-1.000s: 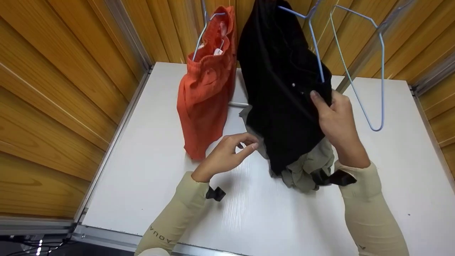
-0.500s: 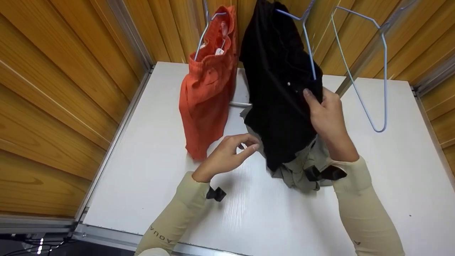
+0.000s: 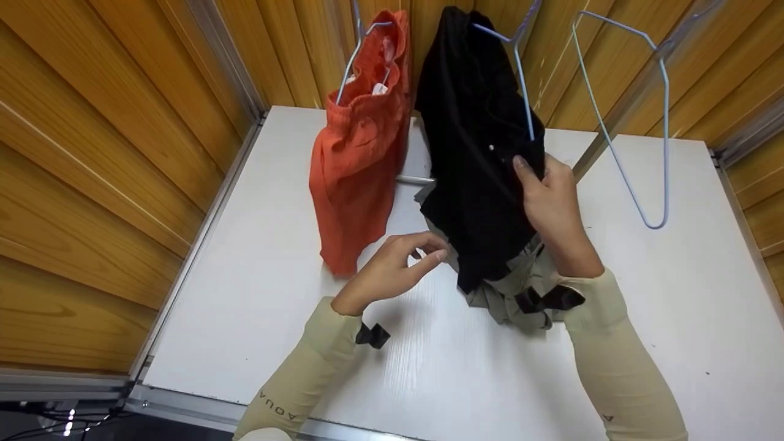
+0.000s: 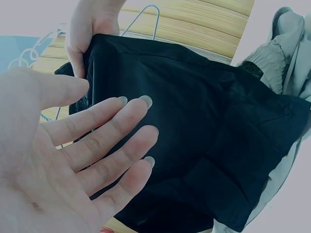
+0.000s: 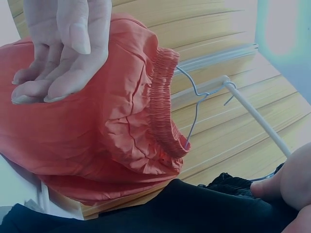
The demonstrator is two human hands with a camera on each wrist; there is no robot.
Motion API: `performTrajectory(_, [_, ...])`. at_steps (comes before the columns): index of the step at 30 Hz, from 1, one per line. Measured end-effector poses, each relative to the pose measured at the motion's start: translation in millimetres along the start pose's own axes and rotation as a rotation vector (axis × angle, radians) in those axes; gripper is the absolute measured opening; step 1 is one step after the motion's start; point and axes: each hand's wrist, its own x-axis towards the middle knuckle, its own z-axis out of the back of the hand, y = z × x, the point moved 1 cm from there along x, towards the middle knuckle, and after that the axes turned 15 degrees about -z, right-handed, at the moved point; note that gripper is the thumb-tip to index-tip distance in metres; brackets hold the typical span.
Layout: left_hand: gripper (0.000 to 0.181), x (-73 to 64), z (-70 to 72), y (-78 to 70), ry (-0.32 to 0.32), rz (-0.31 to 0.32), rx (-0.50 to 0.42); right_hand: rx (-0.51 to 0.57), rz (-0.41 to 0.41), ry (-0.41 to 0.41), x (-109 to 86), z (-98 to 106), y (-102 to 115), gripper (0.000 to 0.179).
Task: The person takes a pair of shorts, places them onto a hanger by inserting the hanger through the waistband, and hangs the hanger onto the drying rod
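Observation:
Black shorts [image 3: 471, 184] hang from a blue wire hanger [image 3: 523, 92] in the head view. My right hand [image 3: 554, 199] pinches their waistband at the right, thumb on the front, near the hanger's end. My left hand [image 3: 398, 263] hovers left of the shorts' lower edge with loosely bent fingers and holds nothing. In the left wrist view its fingers [image 4: 116, 131] spread in front of the black cloth. A crumpled grey-green garment [image 3: 514, 297] lies on the white table [image 3: 245, 318], partly hidden behind the black shorts.
Orange shorts [image 3: 355, 171] with an elastic waist hang on another hanger [image 3: 350, 61] at the left. A bare blue hanger [image 3: 664, 141] hangs at the right. Wooden panels [image 3: 92, 184] enclose the table. A metal rod [image 3: 415, 180] shows between the garments.
My right hand has moved left, shifting the black shorts and their hanger left with it. The left hand stays almost still. The orange shorts barely move.

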Motion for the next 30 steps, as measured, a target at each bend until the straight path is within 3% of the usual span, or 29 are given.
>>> performTrajectory(15, [0.02, 0.6, -4.0, 0.2, -0.001, -0.022, -0.009, 0.003, 0.003, 0.062, 0.4, -4, -5, 0.038])
performTrajectory(30, [0.02, 1.0, -7.9, -0.6, 0.008, -0.024, -0.038, -0.043, -0.033, 0.217, -14.5, -4, -8, 0.057])
